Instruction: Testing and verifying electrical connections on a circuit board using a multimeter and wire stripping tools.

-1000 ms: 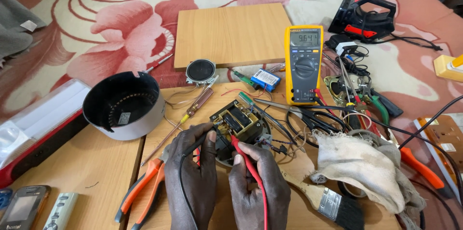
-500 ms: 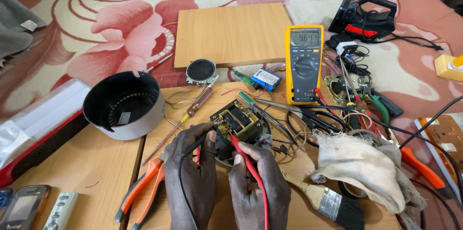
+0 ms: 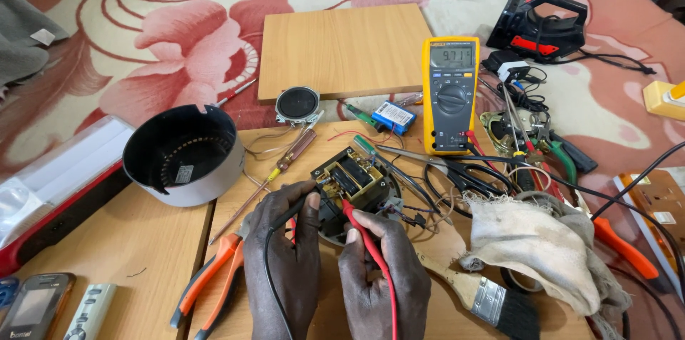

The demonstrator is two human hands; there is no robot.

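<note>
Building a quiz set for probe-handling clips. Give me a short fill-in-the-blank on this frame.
1. The left hand holds the ____ probe against the transformer.
2. The right hand holds the ____ probe.
3. The yellow multimeter lies just right of the bare ____ board.
4. Left of the left hand lie pliers with ____ handles.

Missing words: black; red; wooden; orange
</note>
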